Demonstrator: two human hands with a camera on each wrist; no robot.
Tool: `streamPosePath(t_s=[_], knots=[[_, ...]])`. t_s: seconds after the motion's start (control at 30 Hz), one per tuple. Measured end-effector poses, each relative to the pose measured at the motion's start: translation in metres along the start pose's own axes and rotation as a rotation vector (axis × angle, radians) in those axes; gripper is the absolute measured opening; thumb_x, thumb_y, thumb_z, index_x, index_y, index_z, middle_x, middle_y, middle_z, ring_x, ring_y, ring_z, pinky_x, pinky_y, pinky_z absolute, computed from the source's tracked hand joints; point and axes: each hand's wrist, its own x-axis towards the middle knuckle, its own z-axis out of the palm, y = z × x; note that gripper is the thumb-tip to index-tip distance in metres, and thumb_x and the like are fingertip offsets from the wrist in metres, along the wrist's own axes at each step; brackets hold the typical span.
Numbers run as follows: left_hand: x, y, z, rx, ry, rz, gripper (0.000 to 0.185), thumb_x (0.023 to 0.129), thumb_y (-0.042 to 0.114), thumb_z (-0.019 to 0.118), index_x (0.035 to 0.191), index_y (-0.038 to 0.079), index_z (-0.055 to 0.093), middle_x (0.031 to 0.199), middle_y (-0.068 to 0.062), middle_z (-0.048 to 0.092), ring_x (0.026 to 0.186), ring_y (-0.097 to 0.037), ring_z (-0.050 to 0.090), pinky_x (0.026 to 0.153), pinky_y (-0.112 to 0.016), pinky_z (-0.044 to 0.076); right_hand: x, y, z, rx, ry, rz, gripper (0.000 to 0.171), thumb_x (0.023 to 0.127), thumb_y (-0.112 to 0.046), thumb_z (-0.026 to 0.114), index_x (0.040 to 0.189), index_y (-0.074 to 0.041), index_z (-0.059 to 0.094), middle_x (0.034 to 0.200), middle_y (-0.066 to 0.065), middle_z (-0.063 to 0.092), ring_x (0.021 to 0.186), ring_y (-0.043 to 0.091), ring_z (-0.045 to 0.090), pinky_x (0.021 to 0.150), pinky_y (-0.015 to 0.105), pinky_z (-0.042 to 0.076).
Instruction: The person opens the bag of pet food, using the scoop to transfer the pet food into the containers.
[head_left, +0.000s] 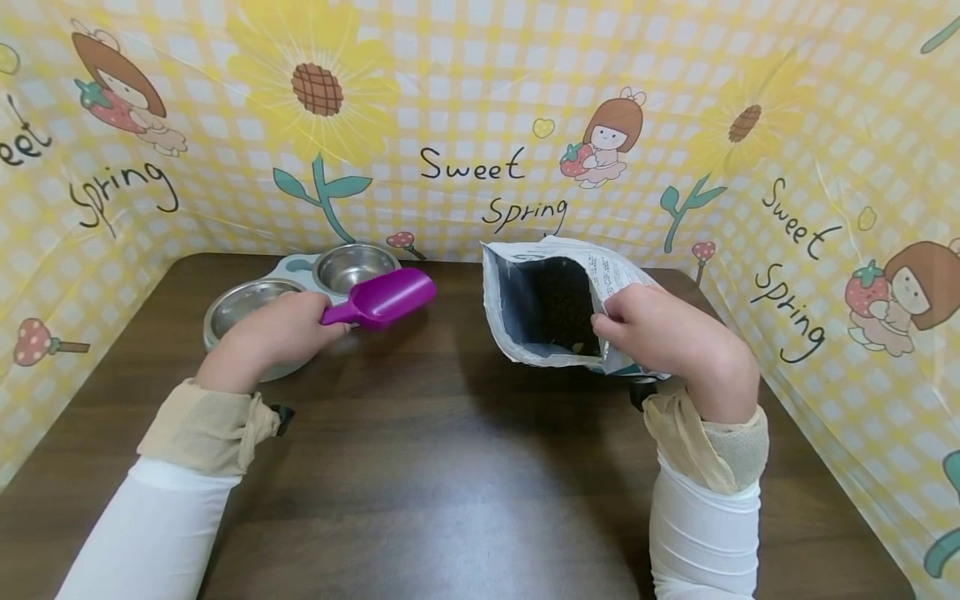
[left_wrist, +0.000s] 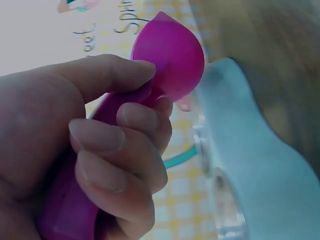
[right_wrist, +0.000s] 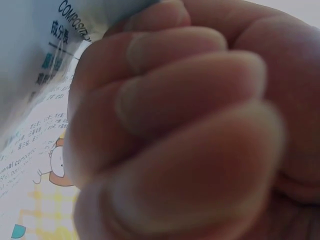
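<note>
Your left hand [head_left: 281,333] has its fingers [left_wrist: 125,150] curled tight round the handle of the purple scoop [head_left: 384,297], thumb pressed along the top, the bowl of the scoop sticking out past your fingertips and tilted slightly upward. It hangs in the air between the double bowl feeder [head_left: 300,271], which sits just behind your knuckles, and the bag [head_left: 551,304]. No kibble shows in the scoop from the head view.

Your right hand [head_left: 660,333] pinches the near edge of the bag's mouth, fingers [right_wrist: 190,100] folded over the printed flap, holding it open toward the scoop. Dark kibble lies deep inside, well beyond your fingertips.

The risks, as I judge them: the bag is soft and stands only because you hold it, so if that pinch slackens the mouth may fold shut or the bag may tip and spill across the table [head_left: 450,467]. A scoop driven in at a steep angle could snag the rim and drag the flap out from your fingers. A heaped scoop carried across to the feeder may shed pieces if the bowl end dips below your knuckles.
</note>
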Motion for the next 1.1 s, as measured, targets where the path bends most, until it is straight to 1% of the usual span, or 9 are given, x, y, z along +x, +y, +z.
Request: streamPosePath(t_s=[0.23,0.43,0.5,0.6,0.73,0.87,0.93,1.0,1.1], knots=[[-0.019,0.024,-0.015,0.043,0.082,0.048,0.029,0.105,0.028,0.064,0.089,0.006,0.056,0.072,-0.005,0.054,0.064,-0.02,0.053,0.059,-0.032,0.042,0.001,0.001,0.003,-0.014,0.025,-0.026,0.052,0.106,-0.018,0.054,0.057,-0.019,0.04,0.054,-0.009,0.033,0.052,0.012,0.038,0.059,0.031,0.037],[-0.037,0.042,-0.025,0.021,0.073,0.031,0.031,0.105,0.033,0.064,0.093,0.005,0.058,0.07,-0.004,0.055,0.061,-0.019,0.053,0.056,-0.033,0.042,0.001,0.001,0.003,-0.014,0.022,-0.021,0.052,0.107,-0.018,0.054,0.057,-0.019,0.041,0.055,-0.008,0.032,0.053,0.012,0.038,0.06,0.031,0.036],[-0.043,0.047,-0.029,0.005,0.067,0.025,0.029,0.103,0.032,0.067,0.094,0.005,0.059,0.07,-0.004,0.056,0.06,-0.019,0.053,0.056,-0.033,0.042,0.001,0.001,0.003,-0.017,0.018,-0.013,0.052,0.108,-0.019,0.054,0.057,-0.019,0.041,0.055,-0.008,0.032,0.053,0.012,0.038,0.06,0.031,0.037],[-0.051,0.054,-0.033,0.003,0.082,0.04,0.024,0.098,0.027,0.071,0.095,0.004,0.063,0.069,-0.003,0.056,0.062,-0.019,0.053,0.057,-0.033,0.043,0.001,0.001,0.002,-0.017,0.012,-0.007,0.052,0.109,-0.02,0.054,0.057,-0.019,0.042,0.055,-0.008,0.032,0.054,0.013,0.038,0.061,0.031,0.037],[-0.062,0.061,-0.038,0.046,0.123,0.091,0.019,0.097,0.024,0.072,0.096,0.006,0.066,0.07,-0.002,0.055,0.065,-0.019,0.051,0.06,-0.033,0.041,0.0,0.001,0.001,-0.012,0.009,-0.004,0.053,0.109,-0.021,0.054,0.058,-0.018,0.042,0.055,-0.008,0.032,0.054,0.013,0.038,0.061,0.032,0.037],[-0.072,0.069,-0.039,0.129,0.156,0.17,0.021,0.103,0.031,0.072,0.098,0.012,0.065,0.071,0.001,0.054,0.066,-0.017,0.05,0.062,-0.033,0.04,-0.001,0.0,-0.001,-0.01,0.002,0.009,0.052,0.108,-0.019,0.054,0.057,-0.018,0.042,0.056,-0.007,0.032,0.054,0.014,0.039,0.062,0.032,0.039],[-0.077,0.075,-0.04,0.161,0.164,0.2,0.02,0.103,0.035,0.073,0.1,0.017,0.066,0.07,0.003,0.054,0.065,-0.015,0.05,0.063,-0.032,0.04,-0.001,0.0,-0.001,-0.008,-0.003,0.015,0.052,0.108,-0.019,0.054,0.058,-0.018,0.043,0.056,-0.006,0.033,0.054,0.014,0.039,0.062,0.032,0.039],[-0.084,0.081,-0.041,0.16,0.161,0.227,0.017,0.103,0.036,0.074,0.1,0.021,0.066,0.069,0.006,0.053,0.063,-0.013,0.05,0.061,-0.031,0.04,0.0,-0.001,-0.001,-0.01,-0.001,0.011,0.052,0.108,-0.019,0.054,0.058,-0.018,0.043,0.056,-0.006,0.033,0.054,0.014,0.04,0.063,0.032,0.04],[-0.086,0.093,-0.044,0.129,0.146,0.257,0.016,0.103,0.035,0.075,0.095,0.024,0.065,0.067,0.008,0.051,0.06,-0.011,0.048,0.058,-0.029,0.039,0.0,-0.001,-0.001,-0.011,0.01,0.005,0.051,0.108,-0.019,0.054,0.058,-0.018,0.042,0.056,-0.006,0.033,0.055,0.014,0.039,0.063,0.032,0.04]])
